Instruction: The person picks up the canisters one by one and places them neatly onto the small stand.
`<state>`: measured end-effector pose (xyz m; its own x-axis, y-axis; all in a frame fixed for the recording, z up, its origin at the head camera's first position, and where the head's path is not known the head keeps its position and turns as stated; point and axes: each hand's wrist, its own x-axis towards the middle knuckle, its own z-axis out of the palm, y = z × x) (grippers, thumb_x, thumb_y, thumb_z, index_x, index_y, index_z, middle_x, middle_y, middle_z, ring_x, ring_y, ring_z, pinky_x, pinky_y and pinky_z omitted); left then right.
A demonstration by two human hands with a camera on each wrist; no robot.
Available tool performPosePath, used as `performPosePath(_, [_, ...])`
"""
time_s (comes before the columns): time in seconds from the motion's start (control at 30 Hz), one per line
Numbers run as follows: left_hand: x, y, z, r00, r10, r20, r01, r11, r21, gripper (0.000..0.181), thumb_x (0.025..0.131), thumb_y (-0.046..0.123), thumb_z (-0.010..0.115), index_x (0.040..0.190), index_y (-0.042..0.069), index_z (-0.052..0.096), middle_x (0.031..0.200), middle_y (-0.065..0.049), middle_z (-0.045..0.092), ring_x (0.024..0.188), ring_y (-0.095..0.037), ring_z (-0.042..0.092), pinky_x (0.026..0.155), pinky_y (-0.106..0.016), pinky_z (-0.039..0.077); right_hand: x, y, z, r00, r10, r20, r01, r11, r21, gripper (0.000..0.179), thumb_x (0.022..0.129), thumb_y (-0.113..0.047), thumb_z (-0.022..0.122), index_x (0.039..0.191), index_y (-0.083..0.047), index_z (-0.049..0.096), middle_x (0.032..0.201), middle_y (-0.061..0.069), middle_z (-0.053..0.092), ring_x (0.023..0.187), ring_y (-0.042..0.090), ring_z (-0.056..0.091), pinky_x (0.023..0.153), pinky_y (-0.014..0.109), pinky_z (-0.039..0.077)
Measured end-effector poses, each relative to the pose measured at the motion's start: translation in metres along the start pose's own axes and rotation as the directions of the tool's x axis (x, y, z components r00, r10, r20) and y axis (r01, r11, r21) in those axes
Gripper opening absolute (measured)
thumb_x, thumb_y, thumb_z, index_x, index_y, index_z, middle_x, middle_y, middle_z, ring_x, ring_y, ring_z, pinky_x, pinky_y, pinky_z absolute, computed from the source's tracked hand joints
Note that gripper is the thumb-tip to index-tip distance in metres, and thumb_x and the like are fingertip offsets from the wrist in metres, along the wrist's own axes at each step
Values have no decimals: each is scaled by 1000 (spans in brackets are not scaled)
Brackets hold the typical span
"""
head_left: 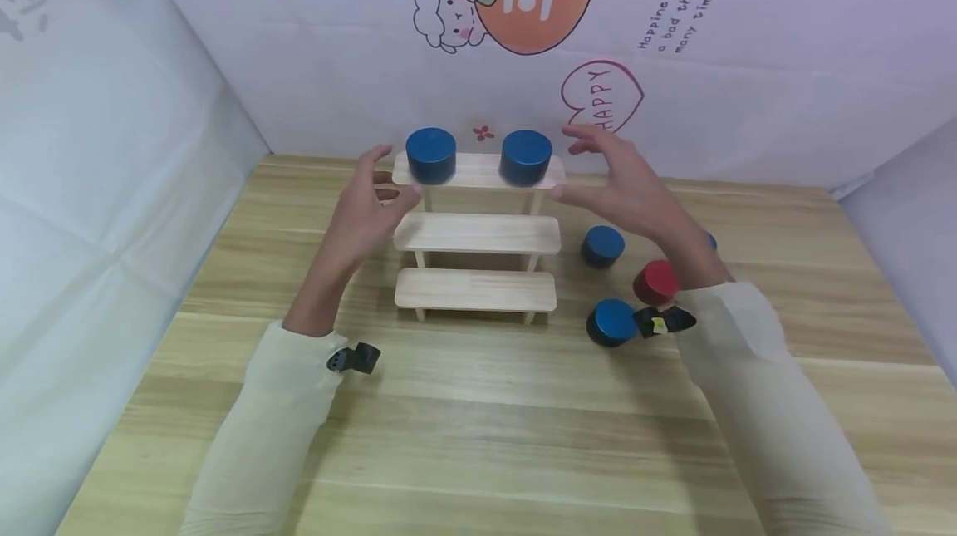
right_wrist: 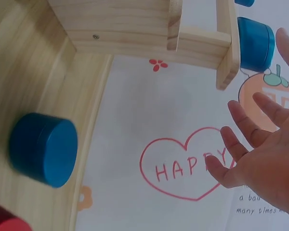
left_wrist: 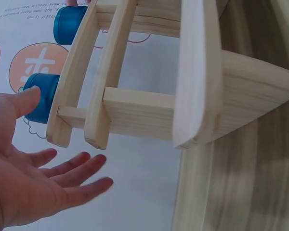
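Note:
Two round blue tins stand on the top step of a three-step wooden rack (head_left: 475, 234). Beside the left blue tin (head_left: 431, 156) is my left hand (head_left: 366, 208), its fingers spread and thumb toward the tin. In the left wrist view the thumb overlaps that tin (left_wrist: 42, 101), while the other fingers stretch out past the end of the rack. Just right of the right blue tin (head_left: 527, 158) my right hand (head_left: 616, 183) is spread, with nothing in its grasp. The right wrist view shows a gap between its thumb and the tin (right_wrist: 255, 44).
Right of the rack, a blue tin (head_left: 602, 246), another blue tin (head_left: 612, 322) and a red tin (head_left: 657, 282) stand on the wooden table (head_left: 478, 436). One more blue piece (head_left: 711, 241) is mostly hidden behind the right wrist. A printed white sheet (head_left: 336, 62) rises behind the rack.

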<state>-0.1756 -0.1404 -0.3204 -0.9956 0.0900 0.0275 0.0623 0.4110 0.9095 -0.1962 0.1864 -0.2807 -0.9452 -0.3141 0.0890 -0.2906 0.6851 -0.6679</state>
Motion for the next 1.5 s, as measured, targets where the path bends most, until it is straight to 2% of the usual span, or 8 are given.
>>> performPosePath(0.2, [-5, -3, 0, 999, 42, -34, -43, 999, -27, 76, 94, 32, 70, 155, 13, 29, 142, -21, 46, 127, -35, 50, 100, -54, 43, -10, 9, -4, 1000, 30, -1, -30, 999, 22, 83, 88, -47, 74, 156, -21, 34, 149, 10, 43, 140, 31, 30, 105, 65, 30])
performPosePath(0.37, [-11, -3, 0, 999, 40, -26, -40, 999, -25, 80, 90, 37, 73, 154, 12, 30, 140, -19, 48, 126, -37, 50, 98, -54, 43, -19, 16, -7, 998, 61, 2, -61, 998, 33, 81, 89, -47, 73, 157, -25, 33, 152, 8, 40, 140, 30, 29, 104, 69, 27])
performPosePath(0.47, [-13, -2, 0, 999, 42, -19, -42, 999, -21, 81, 90, 34, 74, 154, 13, 29, 140, -19, 48, 126, -38, 50, 98, -55, 43, -23, 19, -8, 997, 75, -1, -74, 997, 38, 81, 89, -48, 72, 157, -26, 33, 152, 9, 40, 139, 31, 31, 102, 70, 29])
performPosePath(0.77, [-21, -4, -4, 998, 64, 12, -64, 998, -16, 80, 91, 33, 73, 154, 15, 28, 143, -20, 45, 127, -40, 49, 100, -58, 42, -32, 31, -10, 998, 60, -19, -60, 998, 28, 80, 91, -46, 72, 156, -18, 34, 149, 15, 43, 139, 36, 32, 104, 70, 26])
performPosePath(0.97, [-26, -7, -4, 998, 53, 35, -53, 999, -9, 82, 92, 31, 73, 156, 13, 25, 144, -21, 43, 127, -38, 50, 102, -57, 40, -39, 40, -12, 997, 66, -28, -65, 998, 21, 80, 92, -44, 71, 157, -17, 33, 150, 15, 42, 142, 36, 29, 105, 70, 24])
performPosePath(1.2, [-33, -9, -5, 998, 50, 48, -50, 999, 17, 85, 93, 32, 71, 157, 12, 20, 145, -23, 42, 126, -38, 52, 101, -56, 41, -50, 49, -16, 993, 118, -23, -117, 992, 36, 81, 91, -47, 71, 157, -19, 33, 151, 14, 42, 142, 36, 28, 105, 71, 22])
performPosePath(1.3, [-36, -11, -5, 998, 26, 52, -28, 999, 34, 84, 93, 32, 71, 158, 14, 20, 145, -22, 43, 126, -37, 51, 98, -56, 43, -55, 54, -18, 992, 124, -29, -123, 992, 38, 78, 91, -48, 71, 156, -21, 36, 150, 13, 41, 141, 37, 30, 104, 73, 22])
performPosePath(1.5, [-42, -17, -3, 997, 2, 73, -7, 998, 66, 80, 97, 32, 67, 159, 19, 19, 146, -21, 41, 126, -38, 50, 96, -56, 46, -65, 69, -21, 993, 104, -47, -102, 994, 44, 74, 93, -43, 70, 155, -18, 38, 150, 15, 41, 139, 36, 33, 108, 67, 21])
